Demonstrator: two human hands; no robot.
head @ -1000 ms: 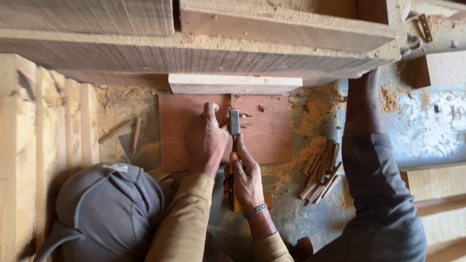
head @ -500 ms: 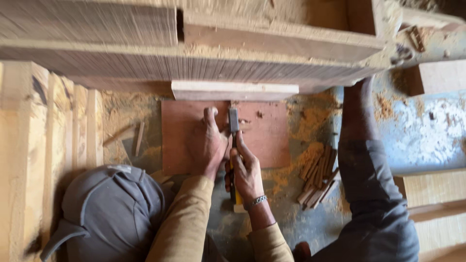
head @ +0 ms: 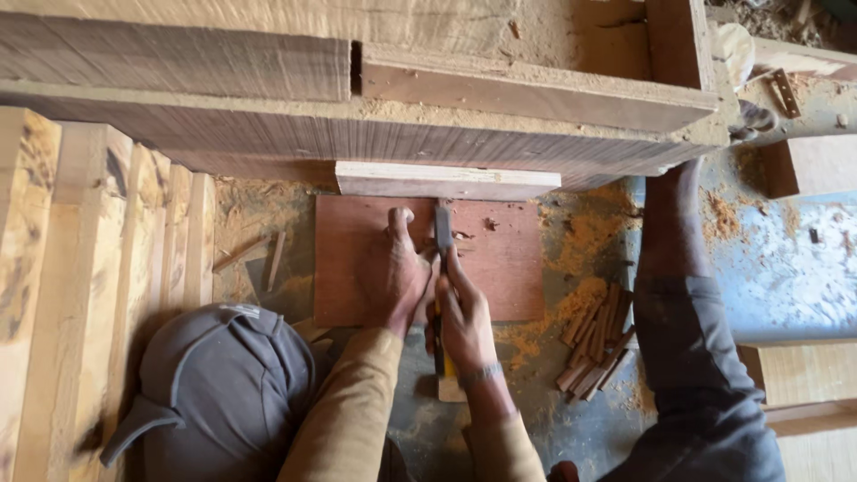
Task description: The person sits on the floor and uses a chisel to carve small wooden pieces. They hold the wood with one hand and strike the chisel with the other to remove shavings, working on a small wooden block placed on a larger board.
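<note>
Little has shifted over the last second: both hands keep their places on the board and the chisel stays at the same spot, only the view drifting slightly. Nearest the camera sits a grey cap, with two tan sleeves reaching away from it; the right hand is wrapped around the chisel, fingers clamped on the shaft above a yellow handle, index finger laid along the steel. The blade points away from the person, its tip near the far edge of the board. Just left of it, the left hand lies flat on the reddish board, fingers stretched out and close together, gripping nothing, pressing the board down and touching the right hand at the thumb. The board lies on a dusty floor with sawdust beside it and a heap of offcuts to the right; a limb in dark cloth stands past those, and whose it is cannot be told. At the board's far edge a pale strip lies crosswise, under a heavy beam; planks are stacked at the left.

The step in hand looks like paring a cut near that far edge; the next stroke would seem to call for steady pressure along the blade, with the left hand holding firm and clear of the tip.
</note>
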